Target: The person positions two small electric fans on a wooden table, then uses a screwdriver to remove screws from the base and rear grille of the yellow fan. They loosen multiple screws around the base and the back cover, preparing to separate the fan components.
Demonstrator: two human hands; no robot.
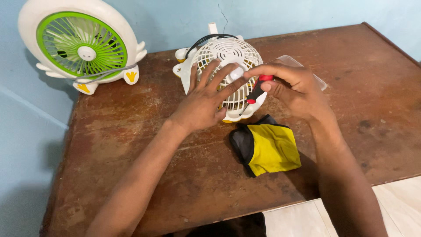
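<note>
White fan point(228, 55) half-hidden — left hand point(204, 103) splayed flat on it, right hand point(296, 90) pinching a red-handled screwdriver point(256, 93).

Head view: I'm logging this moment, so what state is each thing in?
White fan: lying grille-up on the table, under the left hand.
Screwdriver: held in the right hand, tip down at the grille.
Green fan: upright, blades look still, untouched.
Yellow cloth: folded, lying flat.
Clear tray: behind the right hand.
</note>
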